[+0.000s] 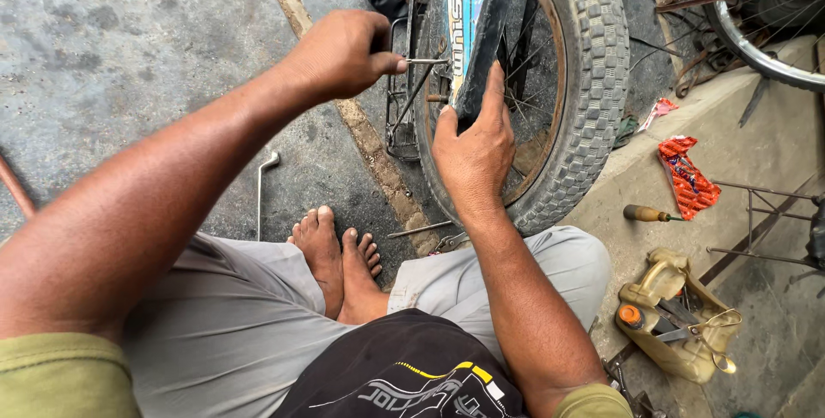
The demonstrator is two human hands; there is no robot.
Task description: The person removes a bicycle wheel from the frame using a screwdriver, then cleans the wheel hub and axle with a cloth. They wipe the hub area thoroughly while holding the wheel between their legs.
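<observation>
Knobby black rubber tyre (593,83) stood at far centre, its mudguard (481,31) gripped by the right hand (473,156). The left hand (339,53), closed, held a thin rod (427,61), its length pointing right toward the wheel.

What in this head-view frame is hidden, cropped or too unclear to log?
- Tool handle: buried in the left hand; only a thin metal shaft shows.
- Where the shaft's tip meets the bicycle: masked by the blue mudguard that the right hand holds.
- Second wheel: cut off by the top right edge.
- Contents of the yellow cut-open jug: too jumbled to identify.
</observation>
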